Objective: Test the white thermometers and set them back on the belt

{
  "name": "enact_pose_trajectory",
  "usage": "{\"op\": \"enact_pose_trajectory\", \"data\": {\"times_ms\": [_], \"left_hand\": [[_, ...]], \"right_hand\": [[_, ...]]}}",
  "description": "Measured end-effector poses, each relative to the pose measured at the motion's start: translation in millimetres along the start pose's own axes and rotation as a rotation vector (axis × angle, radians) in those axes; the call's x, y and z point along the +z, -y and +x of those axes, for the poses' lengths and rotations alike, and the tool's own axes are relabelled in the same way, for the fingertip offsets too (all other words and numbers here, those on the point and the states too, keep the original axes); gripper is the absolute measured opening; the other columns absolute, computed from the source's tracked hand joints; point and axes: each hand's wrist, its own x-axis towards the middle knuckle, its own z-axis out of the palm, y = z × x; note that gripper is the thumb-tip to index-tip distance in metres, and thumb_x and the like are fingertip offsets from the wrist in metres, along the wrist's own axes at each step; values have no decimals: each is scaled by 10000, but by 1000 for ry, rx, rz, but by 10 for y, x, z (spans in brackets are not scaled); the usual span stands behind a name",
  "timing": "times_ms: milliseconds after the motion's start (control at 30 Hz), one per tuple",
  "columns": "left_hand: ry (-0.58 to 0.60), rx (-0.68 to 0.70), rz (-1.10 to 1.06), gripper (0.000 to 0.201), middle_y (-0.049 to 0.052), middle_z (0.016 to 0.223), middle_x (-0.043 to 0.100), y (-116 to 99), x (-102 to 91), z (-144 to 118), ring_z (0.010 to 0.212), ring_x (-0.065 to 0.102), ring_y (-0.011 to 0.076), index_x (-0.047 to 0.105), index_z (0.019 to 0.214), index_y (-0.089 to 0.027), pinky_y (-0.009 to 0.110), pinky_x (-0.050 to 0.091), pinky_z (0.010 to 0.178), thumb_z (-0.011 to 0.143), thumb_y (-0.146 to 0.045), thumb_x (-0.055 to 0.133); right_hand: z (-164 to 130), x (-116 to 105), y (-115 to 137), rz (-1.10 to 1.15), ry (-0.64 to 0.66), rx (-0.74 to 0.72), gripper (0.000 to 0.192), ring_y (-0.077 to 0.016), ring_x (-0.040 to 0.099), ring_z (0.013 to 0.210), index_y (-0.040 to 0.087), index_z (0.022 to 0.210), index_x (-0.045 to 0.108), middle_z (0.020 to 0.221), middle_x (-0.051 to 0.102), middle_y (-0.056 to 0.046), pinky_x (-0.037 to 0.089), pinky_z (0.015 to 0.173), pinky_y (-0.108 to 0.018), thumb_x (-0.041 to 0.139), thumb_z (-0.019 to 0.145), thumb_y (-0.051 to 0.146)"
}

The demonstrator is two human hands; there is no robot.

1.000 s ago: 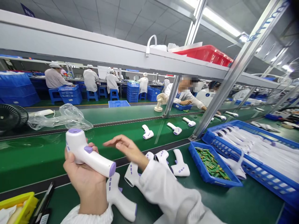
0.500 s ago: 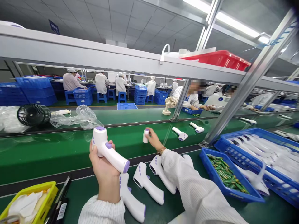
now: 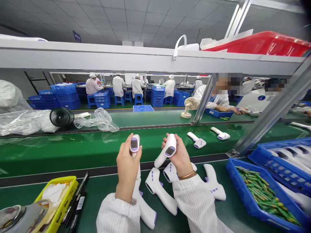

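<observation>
White, purple-trimmed plastic device (image 3: pixel 134 142) is gripped in the left hand (image 3: pixel 126 161); the right hand (image 3: pixel 181 157) clasps a white, pistol-shaped plastic device (image 3: pixel 171 141). Both look light, stiff, slick; grip handles (image 3: pixel 159 160).

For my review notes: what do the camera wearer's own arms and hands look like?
White fabric sleeves with fine ribbed stripes reach toward both wrists. The left grip and right grip are bare hands, without gloves. A narrow, smooth copper-brown band circles the right wrist. No lettering or cables are visible on either arm.
</observation>
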Motion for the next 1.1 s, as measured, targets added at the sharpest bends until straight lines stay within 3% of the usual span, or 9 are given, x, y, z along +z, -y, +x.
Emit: {"op": "enact_pose_trajectory", "data": {"times_ms": [133,200,267,367,500,567,633,867,1100], "left_hand": [[48,-247,75,479,165,979,694,430,66,174,845,698,304,632,1191,-133,407,554,759,757,-305,740],[43,-296,56,589,270,1151,630,598,102,241,899,697,325,510,1321,-53,430,559,755,816,-300,683],[58,-283,38,648,309,1317,521,630,141,243,1093,635,349,389,1418,-40,465,522,882,874,-313,614],[217,-176,-34,514,208,1292,580,424,210,107,1170,590,304,473,1385,-120,425,477,979,954,-401,477],[531,64,-287,601,109,1135,650,2,265,-177,706,645,166,381,1435,-223,294,549,657,929,-525,498],[524,160,-298,617,92,1157,631,-147,252,-272,575,557,104,351,1433,-255,256,508,563,908,-505,558],[470,198,-242,561,84,1237,598,-245,219,-324,586,548,90,387,1407,-282,241,497,557,913,-481,565],[496,138,-177,620,100,1226,626,-461,120,-426,987,660,255,322,1469,-271,339,543,780,927,-480,537],[468,207,-233,558,45,1440,505,-527,157,-522,1199,581,281,391,1446,-352,361,512,949,920,-381,576]], "right_hand": [[-42,55,-71,-63,30,-95,290,-123,575,685,219,974,656,750,600,34,498,620,-224,737,703,282],[-62,75,-116,-122,82,-126,371,-108,564,686,227,994,662,760,603,46,477,618,-205,806,657,286],[-78,96,-160,-165,112,-132,429,-100,552,665,219,996,658,754,613,42,459,596,-200,849,629,333],[-105,132,-215,-163,132,-146,457,-90,531,626,209,950,642,735,610,40,436,528,-191,871,603,400],[-192,207,-245,-146,219,-56,484,-93,449,495,229,967,613,646,543,55,327,361,-195,820,640,519],[-251,251,-234,-131,280,-56,441,-94,455,506,234,980,615,666,545,47,367,386,-200,783,693,525],[-298,287,-213,-109,341,-101,363,-100,498,570,247,998,620,735,573,34,435,469,-203,753,750,476],[-350,314,-164,-11,437,-129,274,-92,499,613,264,1023,628,895,624,24,442,534,-192,696,774,355],[-454,375,-127,40,362,-128,198,-98,505,609,269,911,613,796,585,49,427,545,-192,681,734,326]]}}
